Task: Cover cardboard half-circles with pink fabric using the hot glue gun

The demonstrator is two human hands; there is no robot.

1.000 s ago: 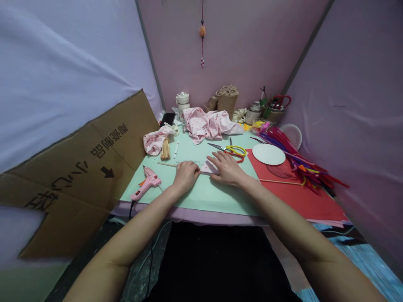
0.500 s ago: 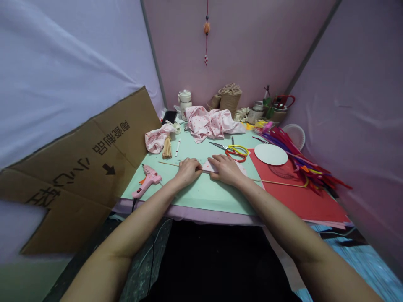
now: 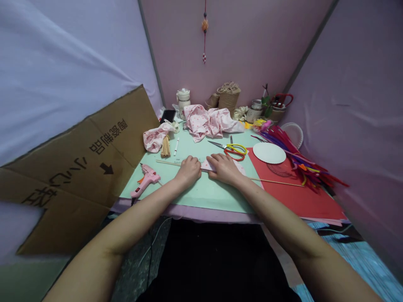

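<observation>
A long thin wooden stick [image 3: 277, 182] lies crosswise in front of me, passing under both hands. My left hand [image 3: 189, 171] is closed on it, fingers curled and thumb toward the middle. Pink patterned fabric [image 3: 205, 165] shows between the hands along the stick, with more of it beyond my right wrist. My right hand [image 3: 224, 168] is closed over this fabric, bent fingers pressing it against the stick and the tabletop. Just beyond that hand lie scissors [image 3: 231, 149] with yellow and red handles. What is under the palms is hidden.
A pink glue gun [image 3: 147, 179] lies at left, near a bundle of sticks [image 3: 165, 147] and a white pen [image 3: 176, 147]. Crumpled pink fabric [image 3: 204, 121] is behind. On the right are a white disc [image 3: 269, 153], red paper [image 3: 292, 201] and pipe cleaners [image 3: 289, 142]. Cardboard [image 3: 103, 142] stands left.
The whole view has shifted slightly. My left hand still grips the stick, and my right hand still presses on the fabric, with hardly any movement between them.
</observation>
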